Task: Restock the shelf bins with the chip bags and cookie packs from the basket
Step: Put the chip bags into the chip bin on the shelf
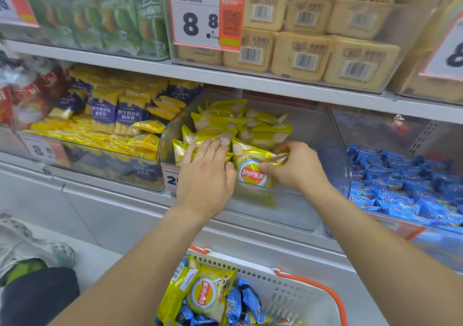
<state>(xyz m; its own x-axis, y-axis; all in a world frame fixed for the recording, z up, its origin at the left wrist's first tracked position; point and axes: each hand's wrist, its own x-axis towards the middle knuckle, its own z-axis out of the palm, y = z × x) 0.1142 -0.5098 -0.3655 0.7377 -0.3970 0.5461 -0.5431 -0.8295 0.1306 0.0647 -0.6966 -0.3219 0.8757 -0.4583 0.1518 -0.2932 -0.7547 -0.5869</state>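
Clear rigid plastic shelf bin (310,135) at centre, glossy crinkled yellow chip bags (220,122) stacked inside, perforated white basket (295,298) at 6 o'clock holding more, left hand (205,173) flat, fingers straight on stack, right hand (298,168) pinching front chip bag (253,170).

One wide-angle camera on my head, the only view, looks forward and down at close range into a grey metal store shelf (250,81). My forearms enter from the bottom edge, and my left hand (205,175) and right hand (298,168) sit near the frame's centre at the clear plastic bin of yellow chip bags (310,210). The upper tier's price label (206,18) fills the top. The white mesh basket with orange handles (295,298) lies directly below, cut by the lower edge. Straight lines bow toward the margins.
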